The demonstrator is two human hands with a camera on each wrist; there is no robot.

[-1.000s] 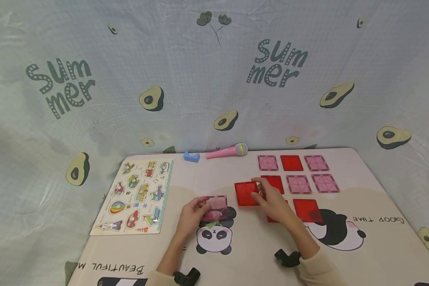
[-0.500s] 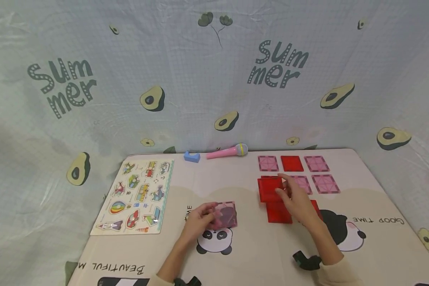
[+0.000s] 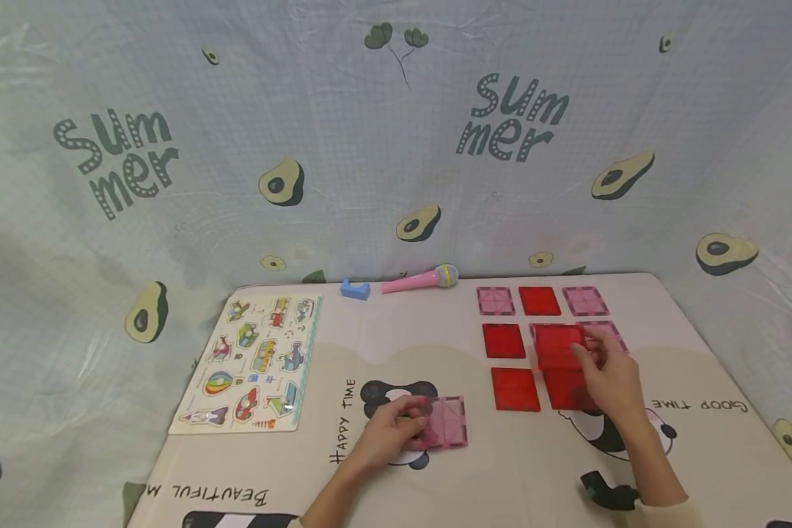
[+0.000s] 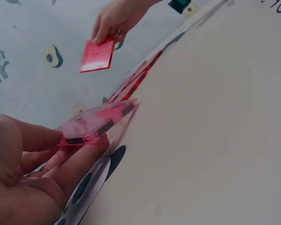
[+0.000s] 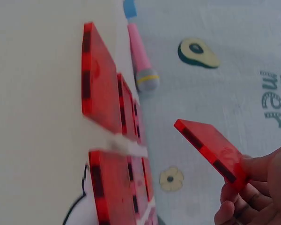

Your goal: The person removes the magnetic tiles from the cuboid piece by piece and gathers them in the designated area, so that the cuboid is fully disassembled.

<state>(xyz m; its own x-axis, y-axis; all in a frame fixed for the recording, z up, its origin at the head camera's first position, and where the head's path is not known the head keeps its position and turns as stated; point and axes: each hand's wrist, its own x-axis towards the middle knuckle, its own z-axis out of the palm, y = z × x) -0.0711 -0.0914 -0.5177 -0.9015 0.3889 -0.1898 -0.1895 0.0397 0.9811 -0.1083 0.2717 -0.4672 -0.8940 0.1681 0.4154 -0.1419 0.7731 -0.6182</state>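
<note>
My left hand [image 3: 391,431] pinches a pink see-through square magnetic tile [image 3: 450,422] over the panda print, and the left wrist view shows this pink tile [image 4: 96,121] between thumb and fingers. In my right hand [image 3: 612,375] is a red square magnetic tile [image 3: 557,342], held by one edge above the rows of tiles. The right wrist view has that red tile [image 5: 210,146] in the air, apart from those on the table. It covers most of the middle tile. Below it lies another red tile [image 3: 566,392], with a red tile [image 3: 515,389] to its left.
More tiles lie in spaced rows: a pink tile [image 3: 496,301], a red tile [image 3: 540,301] and a pink tile [image 3: 585,301] at the back. A pink toy microphone [image 3: 417,281] and a blue piece [image 3: 355,290] sit near the wall sheet. A picture puzzle board [image 3: 251,363] lies left.
My right hand has carried the red tile rightward, from left of the rows to over their middle column. The left hand has moved right and nearer with its pink tile.
</note>
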